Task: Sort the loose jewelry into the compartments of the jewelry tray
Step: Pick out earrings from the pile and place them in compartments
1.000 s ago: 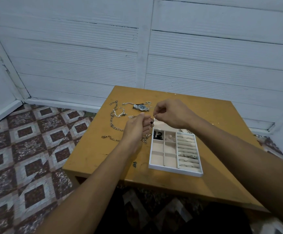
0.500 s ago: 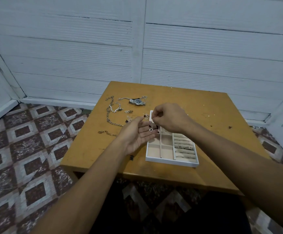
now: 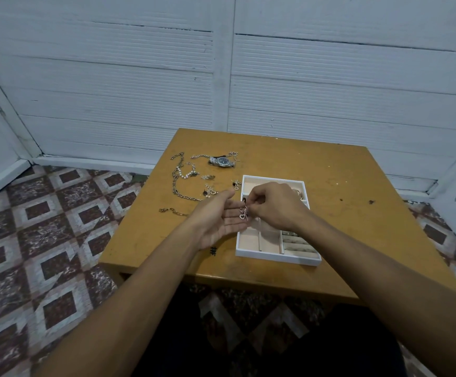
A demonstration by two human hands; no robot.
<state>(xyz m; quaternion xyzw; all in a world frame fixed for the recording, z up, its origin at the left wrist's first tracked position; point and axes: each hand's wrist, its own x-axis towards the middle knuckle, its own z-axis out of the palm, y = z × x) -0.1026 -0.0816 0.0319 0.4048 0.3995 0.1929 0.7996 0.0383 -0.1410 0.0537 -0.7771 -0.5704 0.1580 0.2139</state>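
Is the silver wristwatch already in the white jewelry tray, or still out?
Out: the silver wristwatch lies on the yellow wooden table, beyond the far edge of the white jewelry tray, beside loose chains.

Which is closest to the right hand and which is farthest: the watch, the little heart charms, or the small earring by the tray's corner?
1. The heart charms: pinched by the right hand, over the open left hand.
2. The small earring: on the table, just left of the tray, at its far corner.
3. The watch: farther back, beyond the earring.
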